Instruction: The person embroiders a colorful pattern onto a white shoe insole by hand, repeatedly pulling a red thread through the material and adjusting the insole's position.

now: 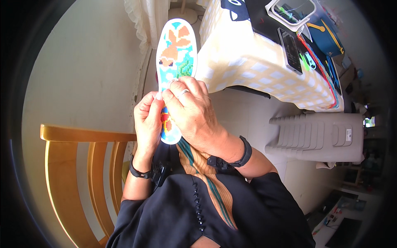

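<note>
An insole (170, 72) with a colourful stitched pattern of orange, blue, green and white is held up in front of me, its longer part pointing away. My left hand (147, 113) pinches its left edge at the narrow middle, thumb on top. Across the middle lies my right hand (196, 111), a ring on one finger, its fingers closed and bent near the left thumb. What the right fingertips pinch is hidden under them. Below my hands, the insole's near end shows red, yellow and blue stitches.
A table with a checked cloth (231, 53) stands at the right, bearing a phone (290, 50), a white-framed mirror (291, 12), a blue box (326, 37) and coloured threads (324, 76). Grey stacked stools (316, 136) stand near it. A wooden chair (89, 134) is at the left.
</note>
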`<state>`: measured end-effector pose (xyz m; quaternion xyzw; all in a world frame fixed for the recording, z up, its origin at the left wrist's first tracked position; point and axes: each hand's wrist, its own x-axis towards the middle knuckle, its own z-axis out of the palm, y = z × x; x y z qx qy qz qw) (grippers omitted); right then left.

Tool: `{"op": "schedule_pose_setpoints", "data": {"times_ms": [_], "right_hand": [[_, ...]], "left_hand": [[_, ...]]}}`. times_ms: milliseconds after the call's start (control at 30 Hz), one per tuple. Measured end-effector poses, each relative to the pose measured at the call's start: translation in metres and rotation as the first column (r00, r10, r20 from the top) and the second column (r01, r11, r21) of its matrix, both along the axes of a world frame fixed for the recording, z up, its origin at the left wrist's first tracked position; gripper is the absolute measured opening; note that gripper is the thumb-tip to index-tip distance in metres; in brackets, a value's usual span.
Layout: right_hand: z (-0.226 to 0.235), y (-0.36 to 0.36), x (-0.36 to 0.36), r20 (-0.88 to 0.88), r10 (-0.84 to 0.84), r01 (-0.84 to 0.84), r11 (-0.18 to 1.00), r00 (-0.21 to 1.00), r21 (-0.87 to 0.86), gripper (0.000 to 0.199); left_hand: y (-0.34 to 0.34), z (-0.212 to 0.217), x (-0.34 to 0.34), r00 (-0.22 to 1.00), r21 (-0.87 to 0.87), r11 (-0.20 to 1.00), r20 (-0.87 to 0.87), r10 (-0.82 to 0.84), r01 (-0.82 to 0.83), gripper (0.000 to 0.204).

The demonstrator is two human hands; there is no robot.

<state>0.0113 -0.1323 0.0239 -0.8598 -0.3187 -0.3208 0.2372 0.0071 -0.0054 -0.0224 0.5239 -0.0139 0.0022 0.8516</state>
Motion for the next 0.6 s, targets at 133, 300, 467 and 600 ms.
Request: {"op": "schedule_pose_setpoints", "data": {"times_ms": [133,300,467,600], "right_hand": [[-0.004,-0.001,0.003,-0.070,0.041,-0.038,0.998,0.997,0.046,0.026],[0.001,-0.005,0.004,-0.150,0.168,-0.157,0.984,0.974,0.083,0.019],[0.034,-0.010,-0.008,-0.379,0.695,-0.165,0.580,0.612,0.798,0.003],[0.041,-0.044,-0.003,-0.133,0.955,0.093,0.112,0.265,0.989,0.016]], "left_hand": [[0.003,0.000,0.000,0.999,-0.060,0.998,-0.028,-0.029,0.028,0.015],[0.004,-0.003,0.000,0.994,-0.104,0.992,-0.073,-0.081,0.073,0.012],[0.001,-0.008,0.004,0.996,-0.144,0.989,-0.075,-0.055,0.044,0.012],[0.006,-0.008,0.014,0.996,-0.191,0.981,-0.088,0.022,-0.038,0.013]]}}
